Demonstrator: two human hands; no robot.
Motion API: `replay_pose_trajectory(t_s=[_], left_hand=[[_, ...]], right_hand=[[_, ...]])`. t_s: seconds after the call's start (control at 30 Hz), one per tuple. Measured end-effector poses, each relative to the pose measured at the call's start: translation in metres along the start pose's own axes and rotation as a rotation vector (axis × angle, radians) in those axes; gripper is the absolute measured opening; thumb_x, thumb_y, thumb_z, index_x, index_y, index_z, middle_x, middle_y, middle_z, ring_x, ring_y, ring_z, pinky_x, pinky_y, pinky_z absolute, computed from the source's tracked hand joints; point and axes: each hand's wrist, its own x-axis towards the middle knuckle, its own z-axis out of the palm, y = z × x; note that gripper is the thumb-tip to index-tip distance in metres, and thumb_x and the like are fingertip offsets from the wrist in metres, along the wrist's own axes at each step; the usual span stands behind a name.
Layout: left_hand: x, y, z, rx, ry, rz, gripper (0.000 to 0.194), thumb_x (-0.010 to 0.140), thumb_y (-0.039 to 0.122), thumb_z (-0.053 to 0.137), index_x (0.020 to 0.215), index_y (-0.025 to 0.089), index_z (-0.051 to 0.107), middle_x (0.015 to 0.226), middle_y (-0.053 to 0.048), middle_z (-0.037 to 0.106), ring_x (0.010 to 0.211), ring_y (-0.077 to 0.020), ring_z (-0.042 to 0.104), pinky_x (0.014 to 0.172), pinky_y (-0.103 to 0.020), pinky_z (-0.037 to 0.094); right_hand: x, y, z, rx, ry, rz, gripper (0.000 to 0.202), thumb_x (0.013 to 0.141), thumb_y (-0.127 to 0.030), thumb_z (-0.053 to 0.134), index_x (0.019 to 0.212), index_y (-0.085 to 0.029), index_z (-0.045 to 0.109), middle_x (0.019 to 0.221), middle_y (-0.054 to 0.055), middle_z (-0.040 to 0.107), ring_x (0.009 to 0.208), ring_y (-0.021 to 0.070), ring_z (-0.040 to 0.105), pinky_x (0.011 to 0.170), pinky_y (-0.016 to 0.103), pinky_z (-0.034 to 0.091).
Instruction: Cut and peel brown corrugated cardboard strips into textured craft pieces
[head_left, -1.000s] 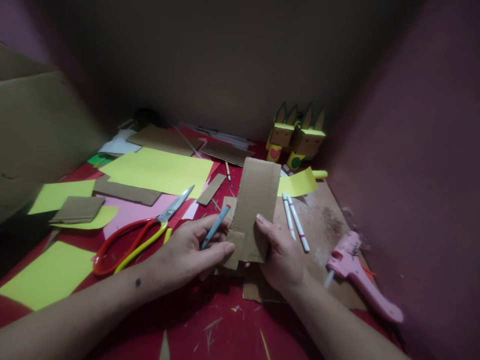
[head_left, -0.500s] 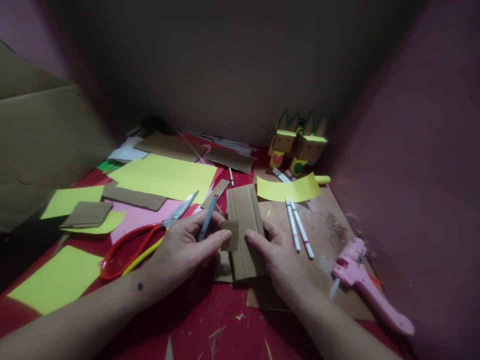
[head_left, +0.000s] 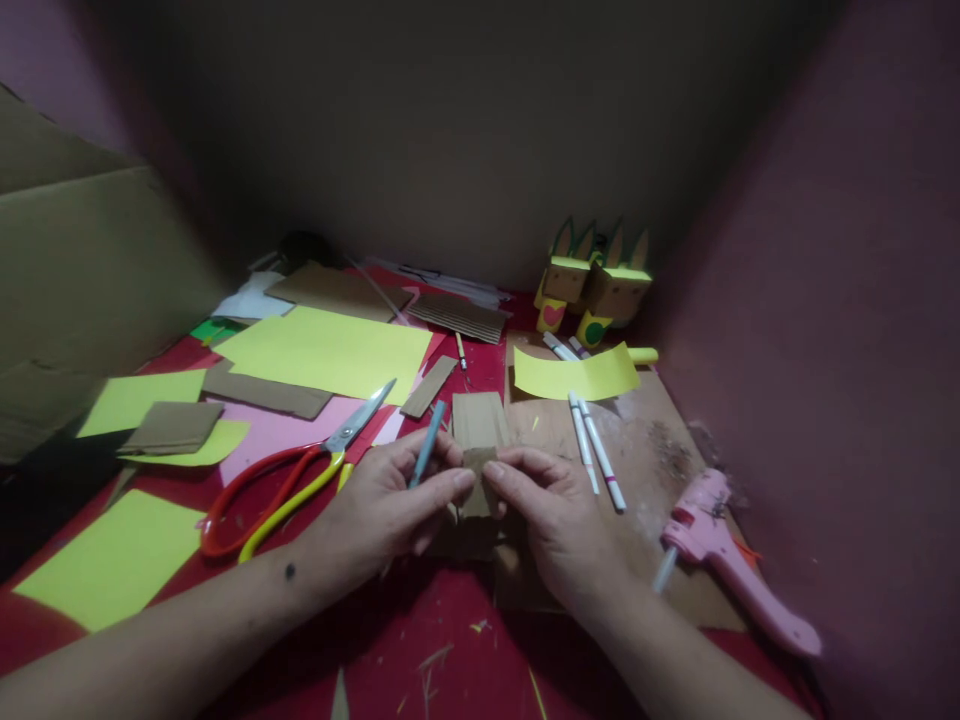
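Between both thumbs and fingers I hold a small brown cardboard piece [head_left: 479,493]. My left hand [head_left: 405,490] pinches its left side, with a slim blue-grey stick, perhaps a pencil, [head_left: 427,446] also tucked between the fingers. On the right side my right hand [head_left: 551,500] is closed on the same piece. A larger cardboard strip [head_left: 478,418] lies just behind it, its lower part hidden by the hands. Scissors [head_left: 330,450] with red and yellow handles rest on the red surface beside my left hand.
Yellow paper sheets [head_left: 337,345] and cardboard scraps [head_left: 171,428] spread over the left. A cardboard mat [head_left: 637,440] at right carries white markers [head_left: 600,455], a curled yellow strip [head_left: 574,377] and a pink glue gun [head_left: 727,550]. Small cardboard figures [head_left: 592,285] stand at the back.
The larger cardboard strip, earlier in my right hand, has gone down onto the surface. My right hand has moved left to the small piece, which now sits lower and between both hands.
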Motion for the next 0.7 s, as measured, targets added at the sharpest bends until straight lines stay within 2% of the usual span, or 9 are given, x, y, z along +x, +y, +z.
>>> replay_pose_trajectory(t_s=[0.1,0.23,0.37,0.43,0.53,0.6,0.7], left_hand=[[0.007,-0.004,-0.004,-0.006,-0.027,-0.081,0.032,0.083,0.043,0.060,0.101,0.020,0.049,0.059,0.006,0.056,0.039,-0.0060,0.041,0.037,-0.017,0.028],[0.016,-0.011,-0.009,0.092,0.056,-0.089,0.042,0.083,0.036,0.056,0.119,0.020,0.042,0.060,0.006,0.054,0.039,-0.0096,0.043,0.036,-0.020,0.032],[0.021,-0.019,-0.012,0.318,0.093,0.062,0.046,0.085,0.030,0.046,0.129,0.019,0.036,0.072,0.002,0.057,0.049,-0.0149,0.055,0.046,-0.028,0.048],[0.022,-0.019,-0.016,0.512,0.104,0.197,0.042,0.085,0.029,0.044,0.126,0.018,0.042,0.086,-0.004,0.063,0.069,-0.0198,0.063,0.062,-0.034,0.054],[0.016,-0.012,-0.029,0.842,0.176,0.379,0.033,0.089,0.033,0.042,0.114,0.018,0.056,0.107,-0.011,0.064,0.099,-0.0269,0.062,0.083,-0.041,0.050],[0.006,-0.004,-0.044,1.013,0.244,0.358,0.035,0.092,0.039,0.040,0.112,0.019,0.059,0.107,-0.011,0.064,0.096,-0.0280,0.061,0.079,-0.039,0.047],[-0.014,0.004,-0.070,1.201,0.292,0.168,0.041,0.093,0.045,0.035,0.112,0.018,0.058,0.101,-0.012,0.066,0.086,-0.0287,0.062,0.071,-0.038,0.044]], right_hand=[[0.007,0.004,-0.001,0.205,0.030,0.038,0.025,0.073,-0.038,0.073,0.076,-0.018,0.059,0.060,-0.004,0.061,0.048,0.0093,0.056,0.048,0.021,0.044],[0.011,0.003,-0.002,0.269,-0.006,0.055,0.030,0.072,-0.040,0.074,0.080,-0.020,0.053,0.059,-0.002,0.066,0.040,0.0116,0.059,0.038,0.019,0.044],[0.012,0.004,-0.004,0.244,-0.014,0.032,0.031,0.073,-0.040,0.073,0.081,-0.020,0.050,0.059,0.001,0.069,0.041,0.0133,0.063,0.037,0.017,0.045],[0.012,0.004,-0.005,0.231,-0.018,0.023,0.032,0.073,-0.041,0.073,0.082,-0.020,0.050,0.060,0.002,0.070,0.043,0.0137,0.064,0.039,0.017,0.047],[0.012,0.005,-0.006,0.229,-0.032,0.019,0.034,0.073,-0.042,0.073,0.085,-0.019,0.051,0.062,0.002,0.071,0.045,0.0146,0.066,0.042,0.019,0.050],[0.012,0.005,-0.006,0.249,-0.043,0.035,0.035,0.073,-0.042,0.073,0.088,-0.020,0.050,0.062,0.003,0.071,0.047,0.0159,0.067,0.043,0.020,0.051],[0.012,0.005,-0.004,0.294,-0.044,0.080,0.033,0.073,-0.037,0.072,0.088,-0.021,0.048,0.062,0.004,0.071,0.051,0.0177,0.068,0.044,0.022,0.051]])
